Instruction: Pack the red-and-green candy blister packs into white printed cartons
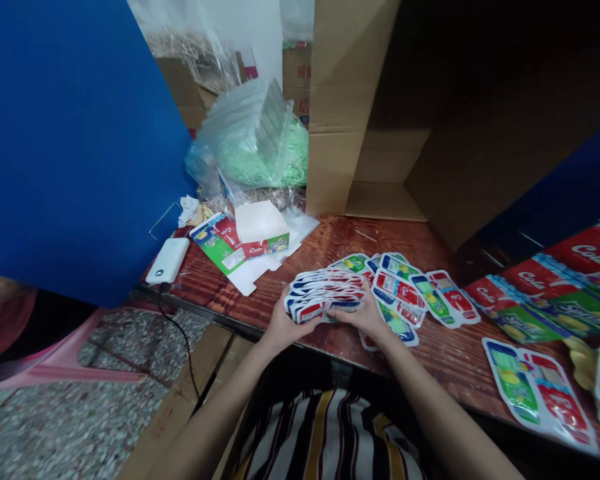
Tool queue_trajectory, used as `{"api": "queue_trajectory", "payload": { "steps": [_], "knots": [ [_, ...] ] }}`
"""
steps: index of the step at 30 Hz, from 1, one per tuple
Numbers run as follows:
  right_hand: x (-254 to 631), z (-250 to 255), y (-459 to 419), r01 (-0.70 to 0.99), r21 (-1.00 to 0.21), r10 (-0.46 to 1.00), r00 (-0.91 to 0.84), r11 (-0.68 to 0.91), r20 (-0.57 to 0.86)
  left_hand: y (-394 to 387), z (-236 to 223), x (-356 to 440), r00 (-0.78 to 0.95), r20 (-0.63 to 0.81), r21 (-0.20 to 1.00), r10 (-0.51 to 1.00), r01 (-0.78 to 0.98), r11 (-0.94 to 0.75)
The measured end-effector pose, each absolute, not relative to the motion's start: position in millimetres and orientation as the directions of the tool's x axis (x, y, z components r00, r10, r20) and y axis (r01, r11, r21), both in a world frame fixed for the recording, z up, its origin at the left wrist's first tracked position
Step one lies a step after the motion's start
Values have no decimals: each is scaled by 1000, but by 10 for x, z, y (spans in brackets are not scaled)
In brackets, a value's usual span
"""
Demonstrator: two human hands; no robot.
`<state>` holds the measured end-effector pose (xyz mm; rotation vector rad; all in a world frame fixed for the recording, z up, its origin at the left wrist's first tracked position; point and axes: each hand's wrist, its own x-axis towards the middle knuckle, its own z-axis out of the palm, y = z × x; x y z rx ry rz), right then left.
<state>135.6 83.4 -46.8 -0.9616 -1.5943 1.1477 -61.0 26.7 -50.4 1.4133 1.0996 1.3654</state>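
A thick stack of cola-and-lemon blister packs (325, 293) is gripped between my two hands at the table's front edge. My left hand (289, 327) closes around the stack's left end, thumb along the near side. At the right end my right hand (364, 313) is wrapped around it too, its thumb pressed on the front pack. Loose packs (400, 290) lie in an overlapping heap just beyond and right of my right hand. Another pack (543, 393) rests farther right along the table edge.
A large open cardboard box (337, 100) stands at the back. Printed cartons (545, 287) are on the right; an unfolded carton (263, 230) lies at left near a white power bank (167, 261) with a black cable. Bagged clear trays (253, 133) sit behind. Blue panel (75, 133) at left.
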Motion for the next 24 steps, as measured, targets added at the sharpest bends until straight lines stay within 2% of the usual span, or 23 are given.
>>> {"api": "queue_trajectory", "payload": {
  "steps": [2,5,12,15,17,19,22,24],
  "knots": [
    [1367,-475,817,95,-948,922,-280,303,267,282,-500,-626,-16,270,960,963,74,-268],
    [1369,-501,793,124,-949,925,-291,291,245,309,-494,-699,4,226,969,974,100,-226],
    [1326,-338,828,124,-967,942,-282,224,182,447,-288,-760,137,164,986,977,-38,-160],
    [1324,-217,891,123,-991,963,-268,50,15,469,-205,-670,122,-63,960,991,-265,93],
    [1327,-156,917,73,-992,951,-283,-106,-123,483,-171,-597,102,-255,877,961,-395,275],
    [1339,-117,915,27,-979,932,-304,-201,-199,509,-154,-546,94,-395,792,914,-469,391],
    [1387,-123,879,12,-967,921,-300,-256,-248,564,-158,-538,148,-559,647,815,-536,542],
    [1437,-174,859,29,-984,943,-284,-174,-176,588,-172,-563,198,-616,573,763,-552,606]
  ]
}}
